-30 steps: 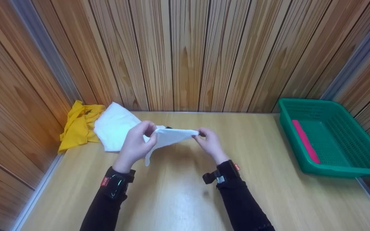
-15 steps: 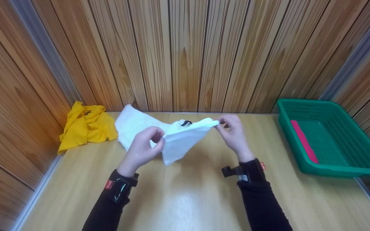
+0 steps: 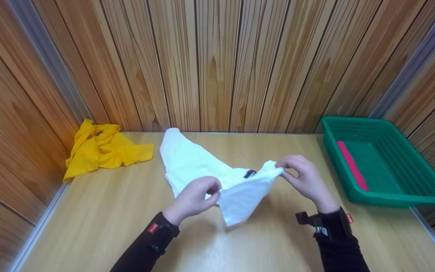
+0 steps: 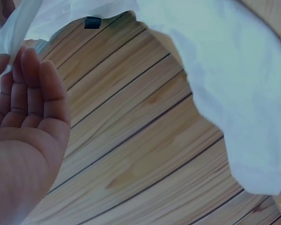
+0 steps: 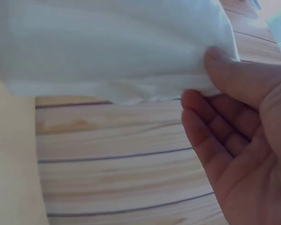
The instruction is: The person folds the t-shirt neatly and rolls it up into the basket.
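Note:
A white shirt with a small dark label is stretched between my two hands in the head view. My left hand pinches its near edge between thumb and fingers. At the right, my right hand pinches a corner of the same edge. One flap hangs down between the hands, while the long part trails back toward the wall. The left wrist view shows the shirt draped away from the hand. In the right wrist view the thumb lies over the fabric, fingers beneath.
A crumpled yellow cloth garment lies at the back left of the wooden table. To the right stands a green plastic basket with a pinkish-red strip along its left inner side. Wood-panelled walls enclose the table.
Both hands have moved right and toward the person, drawing the white shirt off the yellow garment, more of which now shows. The hands spread apart and the shirt opened out.

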`<state>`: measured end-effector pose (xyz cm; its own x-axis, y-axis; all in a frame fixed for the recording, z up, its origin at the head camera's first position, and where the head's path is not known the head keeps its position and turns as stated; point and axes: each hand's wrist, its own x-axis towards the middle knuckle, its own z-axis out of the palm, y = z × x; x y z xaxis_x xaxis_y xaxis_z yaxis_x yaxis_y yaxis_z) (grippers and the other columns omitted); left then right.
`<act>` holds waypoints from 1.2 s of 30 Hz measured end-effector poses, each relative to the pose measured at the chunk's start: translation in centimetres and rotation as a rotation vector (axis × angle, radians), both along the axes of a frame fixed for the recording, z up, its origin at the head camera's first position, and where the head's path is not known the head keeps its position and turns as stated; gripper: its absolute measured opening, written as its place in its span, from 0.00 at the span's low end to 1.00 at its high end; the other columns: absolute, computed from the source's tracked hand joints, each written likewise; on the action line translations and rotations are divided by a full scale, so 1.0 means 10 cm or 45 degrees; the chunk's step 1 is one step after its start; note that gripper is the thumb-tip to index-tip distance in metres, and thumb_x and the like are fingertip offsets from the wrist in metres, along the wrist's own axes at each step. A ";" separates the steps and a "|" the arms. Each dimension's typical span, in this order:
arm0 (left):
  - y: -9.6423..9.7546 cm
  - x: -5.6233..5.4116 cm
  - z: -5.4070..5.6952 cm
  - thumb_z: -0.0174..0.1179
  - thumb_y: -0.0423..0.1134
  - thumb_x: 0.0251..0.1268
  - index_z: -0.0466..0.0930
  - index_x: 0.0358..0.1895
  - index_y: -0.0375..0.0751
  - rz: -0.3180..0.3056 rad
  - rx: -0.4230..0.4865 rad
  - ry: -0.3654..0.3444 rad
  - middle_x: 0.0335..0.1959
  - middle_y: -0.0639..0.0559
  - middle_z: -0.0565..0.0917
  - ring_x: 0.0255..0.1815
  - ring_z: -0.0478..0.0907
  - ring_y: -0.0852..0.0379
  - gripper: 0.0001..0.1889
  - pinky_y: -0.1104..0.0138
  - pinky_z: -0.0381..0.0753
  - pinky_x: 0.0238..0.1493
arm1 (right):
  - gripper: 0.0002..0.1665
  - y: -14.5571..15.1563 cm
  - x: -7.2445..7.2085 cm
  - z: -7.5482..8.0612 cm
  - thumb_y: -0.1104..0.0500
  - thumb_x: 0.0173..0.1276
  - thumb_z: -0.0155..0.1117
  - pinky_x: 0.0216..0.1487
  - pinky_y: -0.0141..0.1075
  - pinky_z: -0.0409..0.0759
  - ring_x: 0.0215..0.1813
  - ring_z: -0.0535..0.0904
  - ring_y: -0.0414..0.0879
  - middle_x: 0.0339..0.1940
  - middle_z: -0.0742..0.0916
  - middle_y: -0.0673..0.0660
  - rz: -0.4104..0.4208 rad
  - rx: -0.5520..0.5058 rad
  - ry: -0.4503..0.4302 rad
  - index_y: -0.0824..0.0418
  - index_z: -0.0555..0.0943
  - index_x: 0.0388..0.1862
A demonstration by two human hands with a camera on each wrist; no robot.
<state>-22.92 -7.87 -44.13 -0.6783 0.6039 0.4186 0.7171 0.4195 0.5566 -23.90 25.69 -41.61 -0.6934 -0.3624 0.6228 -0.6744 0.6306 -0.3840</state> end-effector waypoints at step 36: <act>-0.61 -0.64 -0.29 0.66 0.38 0.65 0.74 0.65 0.33 0.745 -0.389 -0.362 0.62 0.38 0.77 0.65 0.71 0.41 0.26 0.50 0.65 0.68 | 0.26 0.04 0.41 -0.32 0.63 0.60 0.72 0.57 0.55 0.76 0.57 0.78 0.58 0.54 0.84 0.60 0.005 0.307 -0.455 0.65 0.79 0.58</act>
